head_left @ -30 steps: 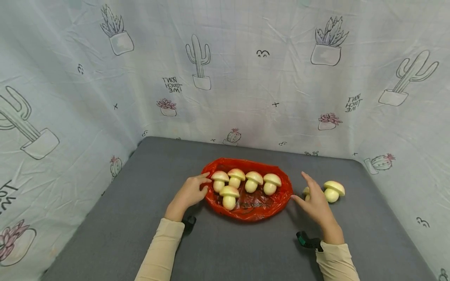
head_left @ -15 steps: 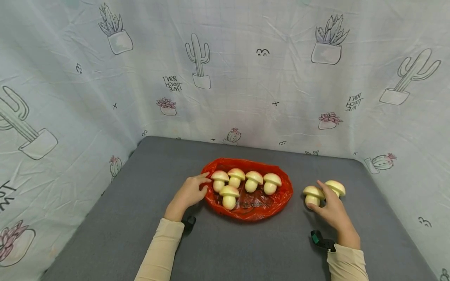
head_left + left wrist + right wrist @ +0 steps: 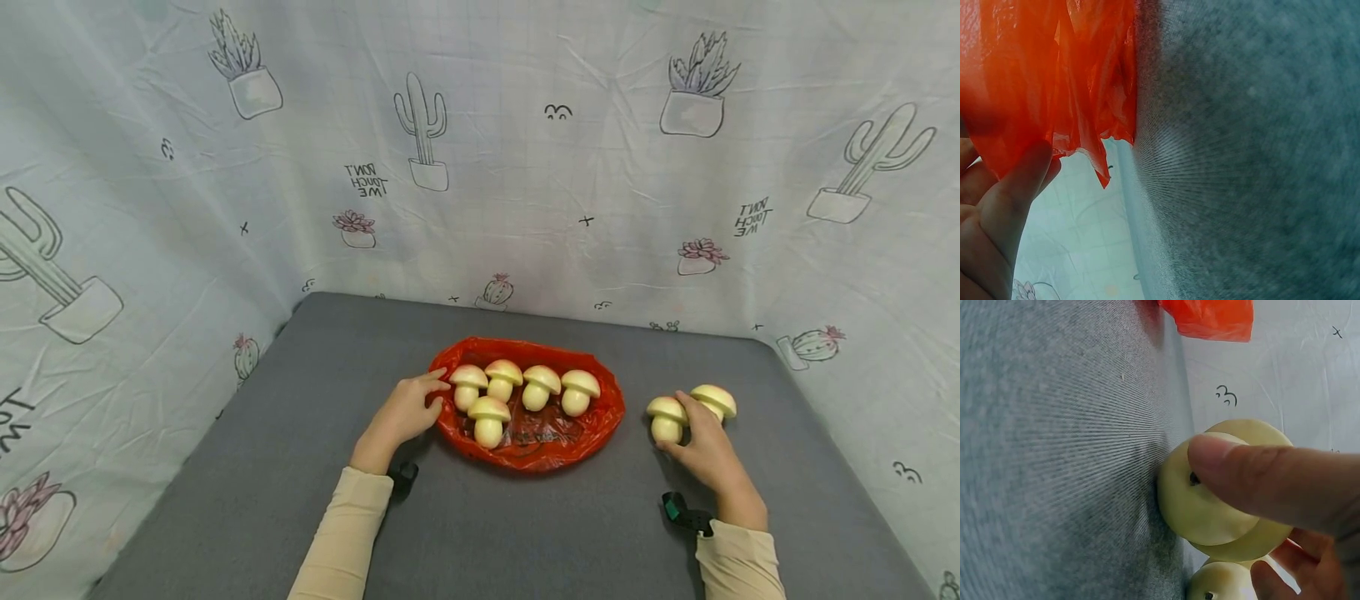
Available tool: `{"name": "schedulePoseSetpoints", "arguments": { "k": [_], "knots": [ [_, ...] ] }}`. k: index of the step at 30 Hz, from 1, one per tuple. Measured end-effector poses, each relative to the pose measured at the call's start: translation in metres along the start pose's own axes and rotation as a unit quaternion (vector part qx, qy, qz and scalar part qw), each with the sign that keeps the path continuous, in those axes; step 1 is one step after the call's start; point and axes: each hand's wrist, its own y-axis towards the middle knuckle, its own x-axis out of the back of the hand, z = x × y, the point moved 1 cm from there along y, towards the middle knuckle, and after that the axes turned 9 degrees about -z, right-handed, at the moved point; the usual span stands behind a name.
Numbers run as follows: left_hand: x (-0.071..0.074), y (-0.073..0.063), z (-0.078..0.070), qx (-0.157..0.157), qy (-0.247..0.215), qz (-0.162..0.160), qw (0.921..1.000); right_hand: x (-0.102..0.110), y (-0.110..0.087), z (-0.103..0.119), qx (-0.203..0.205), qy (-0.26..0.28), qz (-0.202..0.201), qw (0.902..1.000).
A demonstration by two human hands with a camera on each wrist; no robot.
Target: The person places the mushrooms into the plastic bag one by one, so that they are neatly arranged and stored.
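Observation:
A red plastic bag (image 3: 592, 447), opened out with its rim rolled into an oval, holds several pale yellow toy mushrooms (image 3: 542, 387) with pink-tinged caps. My left hand (image 3: 402, 412) pinches the bag's left edge. Up close in the left wrist view, the thumb (image 3: 1029, 169) presses against the plastic film. Right of the bag, my right hand (image 3: 712, 454) grips an upright toy mushroom (image 3: 665, 421). The right wrist view has the thumb on its stem end, by a dark hole, and curled fingers beyond. Another toy mushroom (image 3: 716, 400) stands just behind, partly covered by the hand.
A grey cloth-covered table (image 3: 525, 533) lies under everything. White curtains (image 3: 510, 167) printed with cacti hang along its back and sides. A black wrist device (image 3: 686, 515) sits under the right wrist and another (image 3: 405, 477) under the left.
My right hand has moved right from beside the bag's rim to the nearer toy mushroom, and its fingers have closed round it. The left hand keeps its place at the bag.

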Motion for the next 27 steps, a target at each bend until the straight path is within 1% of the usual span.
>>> {"name": "schedulePoseSetpoints", "arguments": {
  "k": [7,13,21,27],
  "knots": [
    [-0.001,0.000,0.000,0.000,0.005,0.000,1.0000,-0.001,0.000,-0.001,-0.002,-0.005,0.009,0.9999],
    [0.000,0.000,-0.001,-0.002,0.002,-0.002,1.0000,0.002,0.001,0.003,-0.024,0.005,0.016,0.9996],
    [0.000,0.000,-0.001,-0.003,0.007,-0.004,1.0000,0.009,0.004,0.014,-0.036,0.020,0.005,0.9991],
    [-0.001,0.000,0.000,-0.004,0.004,-0.006,1.0000,0.011,0.007,0.028,-0.042,0.057,0.003,0.9975]
  ]
}}
